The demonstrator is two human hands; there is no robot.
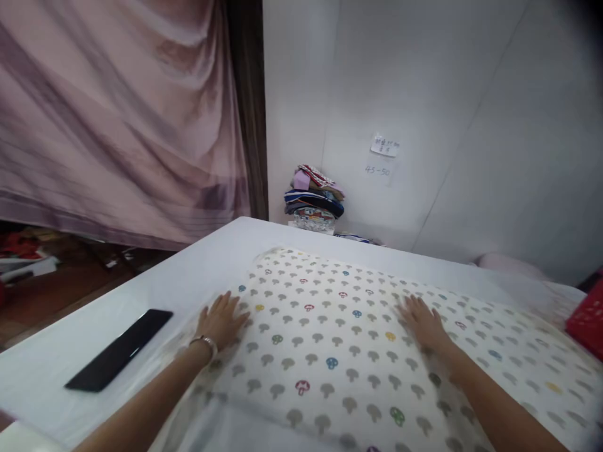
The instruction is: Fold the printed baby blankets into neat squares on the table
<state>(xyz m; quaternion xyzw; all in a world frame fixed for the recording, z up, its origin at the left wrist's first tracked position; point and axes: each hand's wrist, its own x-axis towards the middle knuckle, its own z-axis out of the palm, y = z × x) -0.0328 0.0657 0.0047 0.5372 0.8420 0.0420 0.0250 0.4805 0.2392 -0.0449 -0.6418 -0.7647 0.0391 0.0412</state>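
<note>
A white cloth [330, 339] printed with grey and coloured mushrooms lies spread over the white table, running off toward the right and the near edge. My left hand [220, 321] rests flat on its left border, fingers spread, with a bracelet at the wrist. Farther right, my right hand [426, 323] lies on the cloth with its fingers stretched out, slightly blurred. Neither hand grips anything. Along the near left side the cloth looks wrinkled, and its closest part drops out of view.
A flat black rectangular object [120, 351] lies on the white table [207, 254], left of my left hand. Folded fabrics [315, 194] are stacked by the wall beyond the table. A pink curtain [122, 113] hangs at left; a red item [586, 323] sits far right.
</note>
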